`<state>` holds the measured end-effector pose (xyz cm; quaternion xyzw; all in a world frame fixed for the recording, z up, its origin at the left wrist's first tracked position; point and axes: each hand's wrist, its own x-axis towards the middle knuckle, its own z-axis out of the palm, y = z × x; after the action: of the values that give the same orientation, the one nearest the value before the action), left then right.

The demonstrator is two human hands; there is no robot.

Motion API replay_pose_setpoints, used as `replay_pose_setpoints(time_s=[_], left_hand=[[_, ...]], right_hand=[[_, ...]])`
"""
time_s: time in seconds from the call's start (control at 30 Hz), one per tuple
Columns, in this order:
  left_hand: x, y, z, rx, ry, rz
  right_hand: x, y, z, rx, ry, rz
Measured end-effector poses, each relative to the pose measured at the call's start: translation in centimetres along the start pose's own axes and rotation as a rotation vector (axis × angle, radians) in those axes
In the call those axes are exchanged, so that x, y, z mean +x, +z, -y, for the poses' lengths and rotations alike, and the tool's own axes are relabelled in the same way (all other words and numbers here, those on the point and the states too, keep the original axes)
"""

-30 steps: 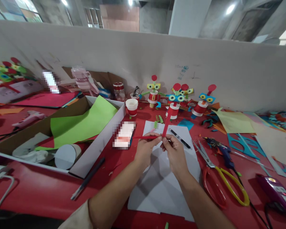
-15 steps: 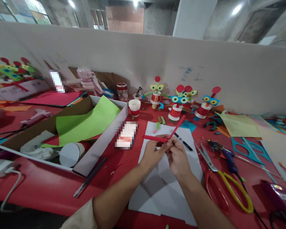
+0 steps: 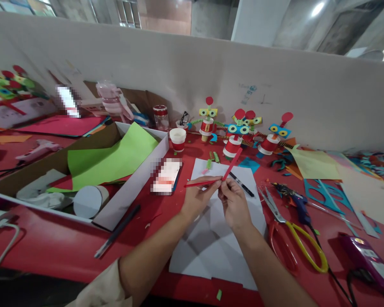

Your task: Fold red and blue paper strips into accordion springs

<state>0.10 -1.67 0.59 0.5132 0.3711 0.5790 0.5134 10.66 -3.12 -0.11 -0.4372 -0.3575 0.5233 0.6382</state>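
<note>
Left hand (image 3: pixel 198 198) and right hand (image 3: pixel 236 204) pinch red paper strips (image 3: pixel 232 165) at their meeting ends; black pen (image 3: pixel 242 184) at three o'clock, scissors (image 3: pixel 279 216) at four.

Dim indoor light, upper-right glare from a ceiling lamp (image 3: pixel 318 9), soft shadows on white paper (image 3: pixel 216 241)

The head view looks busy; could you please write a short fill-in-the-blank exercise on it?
The left hand and right hand hold narrow paper coloured ____.
The scissors have handles coloured red and ____.
The black pen lies on flat paper coloured ____.
The large bent sheet in the open box is ____.
Missing words: red; yellow; white; green.
</note>
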Motion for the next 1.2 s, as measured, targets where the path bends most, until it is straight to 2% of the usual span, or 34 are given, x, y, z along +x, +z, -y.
replay_pose_setpoints(time_s=[0.13,0.2,0.4,0.5,0.63,0.73,1.0,1.1,1.2], left_hand=[[-0.4,-0.1,-0.4,0.092,0.164,0.016],[-0.5,-0.3,-0.6,0.119,0.207,0.041],[-0.4,-0.6,-0.7,0.177,0.226,0.045],[-0.2,-0.5,-0.4,0.208,0.256,0.039],[0.1,-0.1,-0.1,0.148,0.179,0.021],[0.4,0.2,0.0,0.036,0.083,0.067],[0.7,-0.1,0.2,-0.007,0.024,0.132],[0.8,0.0,0.2,-0.059,0.022,0.093],[0.8,0.1,0.2,-0.173,-0.063,0.042]], right_hand=[[0.0,-0.2,-0.2,-0.114,-0.139,0.015],[0.0,-0.3,-0.1,-0.131,-0.161,0.034],[0.0,-0.3,0.1,-0.093,-0.043,0.098],[0.0,-0.3,0.2,-0.087,-0.038,0.115],[0.2,-0.4,0.4,-0.039,-0.017,0.071],[0.4,-0.6,0.4,0.06,0.007,0.039],[0.3,-0.5,0.3,0.116,0.069,-0.017],[0.3,-0.4,0.4,0.117,0.097,-0.058],[0.3,-0.4,0.4,0.047,0.085,-0.081]])
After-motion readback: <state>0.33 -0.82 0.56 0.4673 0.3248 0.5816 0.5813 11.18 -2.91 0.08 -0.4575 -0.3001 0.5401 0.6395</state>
